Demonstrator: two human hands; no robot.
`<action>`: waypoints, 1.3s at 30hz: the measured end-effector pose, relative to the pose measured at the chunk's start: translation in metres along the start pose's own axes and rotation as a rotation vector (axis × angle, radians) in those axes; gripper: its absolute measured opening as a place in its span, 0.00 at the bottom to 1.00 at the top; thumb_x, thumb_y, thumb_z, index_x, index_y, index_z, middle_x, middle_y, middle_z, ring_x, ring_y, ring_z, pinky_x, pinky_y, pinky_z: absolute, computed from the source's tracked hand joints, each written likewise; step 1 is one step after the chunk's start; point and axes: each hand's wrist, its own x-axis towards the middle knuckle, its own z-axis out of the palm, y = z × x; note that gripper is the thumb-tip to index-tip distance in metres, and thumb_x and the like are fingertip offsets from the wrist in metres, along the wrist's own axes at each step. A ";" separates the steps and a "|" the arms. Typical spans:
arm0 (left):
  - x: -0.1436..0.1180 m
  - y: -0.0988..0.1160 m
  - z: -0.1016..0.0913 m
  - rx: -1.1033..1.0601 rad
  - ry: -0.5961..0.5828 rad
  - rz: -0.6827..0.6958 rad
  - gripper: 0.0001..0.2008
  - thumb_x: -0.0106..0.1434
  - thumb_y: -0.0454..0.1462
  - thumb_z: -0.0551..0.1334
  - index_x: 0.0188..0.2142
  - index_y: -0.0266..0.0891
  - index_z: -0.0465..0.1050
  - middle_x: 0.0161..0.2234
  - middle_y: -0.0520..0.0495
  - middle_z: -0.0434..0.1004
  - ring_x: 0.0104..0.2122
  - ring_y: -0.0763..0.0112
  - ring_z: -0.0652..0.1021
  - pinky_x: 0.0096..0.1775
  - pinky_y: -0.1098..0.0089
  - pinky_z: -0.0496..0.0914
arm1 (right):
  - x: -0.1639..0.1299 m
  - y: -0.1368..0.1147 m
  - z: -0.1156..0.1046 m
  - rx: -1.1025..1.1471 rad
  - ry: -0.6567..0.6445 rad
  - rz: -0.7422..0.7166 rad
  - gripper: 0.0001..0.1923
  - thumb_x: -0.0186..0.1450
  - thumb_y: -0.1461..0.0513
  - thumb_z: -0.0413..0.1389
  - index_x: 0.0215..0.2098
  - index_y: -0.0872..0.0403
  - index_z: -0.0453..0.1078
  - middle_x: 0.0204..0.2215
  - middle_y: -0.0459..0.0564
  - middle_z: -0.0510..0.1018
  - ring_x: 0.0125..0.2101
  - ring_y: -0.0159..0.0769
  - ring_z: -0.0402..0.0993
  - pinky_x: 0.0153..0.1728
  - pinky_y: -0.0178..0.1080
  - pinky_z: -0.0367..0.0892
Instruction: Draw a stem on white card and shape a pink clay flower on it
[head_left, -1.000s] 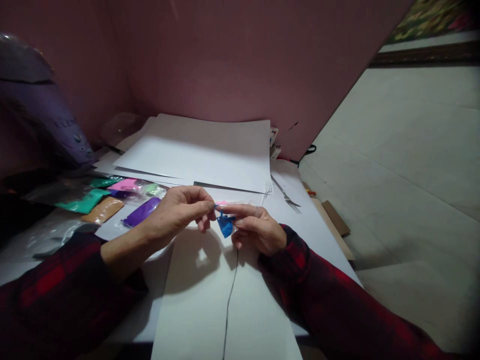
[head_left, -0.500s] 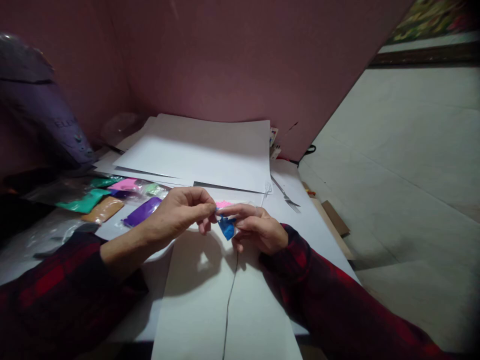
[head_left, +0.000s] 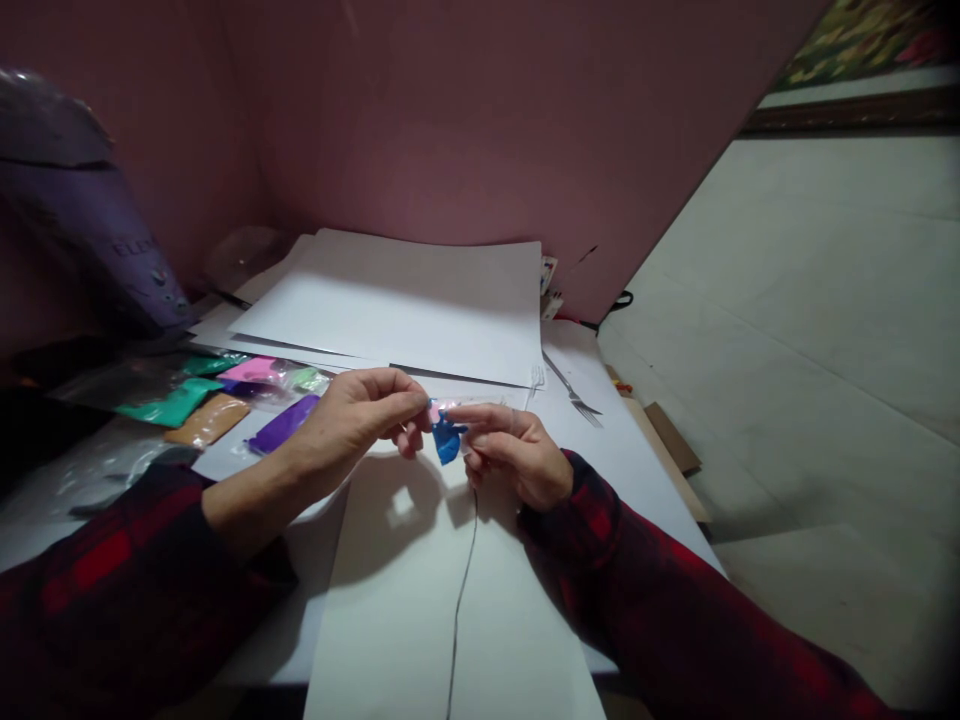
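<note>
My right hand (head_left: 521, 455) is closed on a small clear bag of blue clay (head_left: 448, 443), gripped between thumb and fingers. My left hand (head_left: 367, 410) pinches a tiny bit of blue clay at its fingertips, just left of the bag's upper end. Both hands are raised over a white sheet of paper (head_left: 397, 620) that has a dark wavy line (head_left: 459, 600) running down it. Something pink lies partly hidden behind the fingers.
At left lie bagged clays: purple (head_left: 283, 424), orange (head_left: 208, 419), green (head_left: 169, 402) and pink (head_left: 253, 370). Behind the hands are stacked white sheets (head_left: 405, 300). A metal fork (head_left: 581, 402) and a clear plastic fork (head_left: 535, 382) lie at right. A purple bag (head_left: 112, 230) stands far left.
The bag of blue clay and my right fingers have shifted slightly up and left. My left hand has risen a little, still pinching near the bag.
</note>
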 end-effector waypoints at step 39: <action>0.000 -0.002 0.000 0.041 0.015 -0.005 0.11 0.57 0.40 0.66 0.24 0.35 0.72 0.19 0.49 0.75 0.19 0.75 0.72 0.25 0.73 0.66 | 0.000 0.002 0.001 -0.019 -0.034 0.043 0.15 0.57 0.68 0.55 0.42 0.52 0.74 0.17 0.39 0.68 0.18 0.26 0.59 0.20 0.31 0.60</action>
